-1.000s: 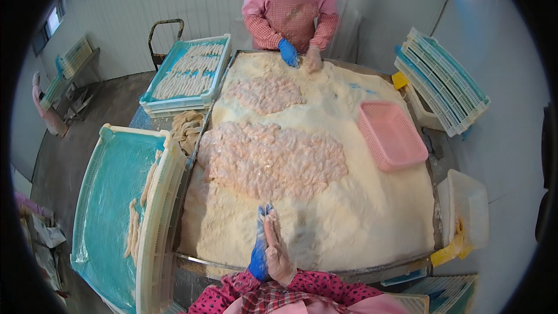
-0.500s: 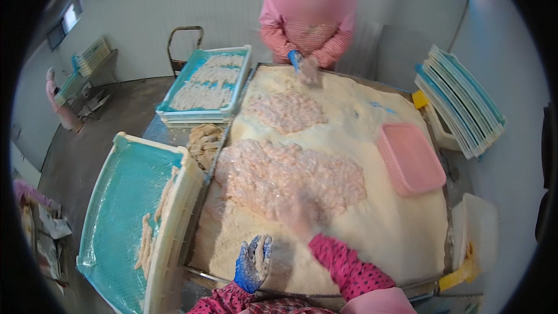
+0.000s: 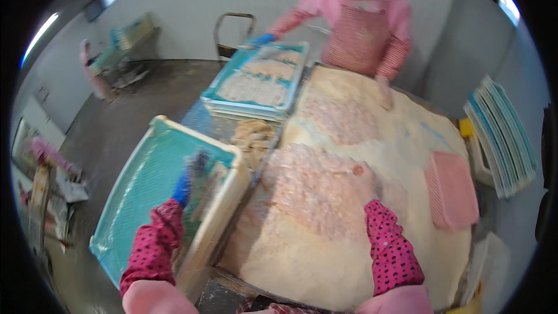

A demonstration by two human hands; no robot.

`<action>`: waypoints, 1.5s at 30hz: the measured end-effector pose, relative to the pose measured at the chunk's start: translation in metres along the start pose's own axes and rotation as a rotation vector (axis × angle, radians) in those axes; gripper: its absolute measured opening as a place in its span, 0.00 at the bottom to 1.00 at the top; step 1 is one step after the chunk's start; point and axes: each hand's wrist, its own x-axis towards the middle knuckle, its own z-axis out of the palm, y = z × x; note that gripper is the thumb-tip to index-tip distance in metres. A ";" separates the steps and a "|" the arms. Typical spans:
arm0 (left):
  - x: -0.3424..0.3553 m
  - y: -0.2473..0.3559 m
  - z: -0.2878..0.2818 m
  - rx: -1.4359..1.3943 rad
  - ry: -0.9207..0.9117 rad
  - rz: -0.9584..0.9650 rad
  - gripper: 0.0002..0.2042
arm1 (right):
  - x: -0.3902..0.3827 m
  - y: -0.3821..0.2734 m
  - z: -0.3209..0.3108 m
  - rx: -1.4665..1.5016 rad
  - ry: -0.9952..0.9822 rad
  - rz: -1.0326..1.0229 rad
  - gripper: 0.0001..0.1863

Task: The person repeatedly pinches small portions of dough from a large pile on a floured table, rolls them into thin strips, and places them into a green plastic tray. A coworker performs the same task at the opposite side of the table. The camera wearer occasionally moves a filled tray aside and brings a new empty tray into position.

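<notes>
My left hand [image 3: 187, 179], in a floury blue glove, is over the tray lined with teal mesh [image 3: 139, 180]. It is beside pale coated strips [image 3: 210, 189] along the tray's right side. Motion smears its fingers, so I cannot see whether a strip is in them. My right hand [image 3: 364, 185] reaches to the right part of a wet heap of raw pinkish meat pieces [image 3: 308, 189]. Its fingers blend with the meat and their grip is unclear. The heap lies on a broad bed of pale flour or crumbs [image 3: 290, 267].
Across the table a co-worker [image 3: 363, 35] reaches to a stacked tray of coated strips [image 3: 256, 87]. A smaller meat heap [image 3: 343, 119] lies nearer that person. A pink basket [image 3: 450, 189] sits at right, near stacked trays [image 3: 500, 136]. A crumpled cloth [image 3: 254, 139] lies between the left trays.
My left hand has moved from above the flour bed to the left tray. My right hand has shifted across the meat heap. The co-worker's hands have parted, one now at the far tray.
</notes>
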 end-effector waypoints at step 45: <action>-0.187 -0.123 0.440 -0.775 0.297 0.089 0.26 | -0.264 -0.049 -0.045 0.229 -0.266 -0.299 0.34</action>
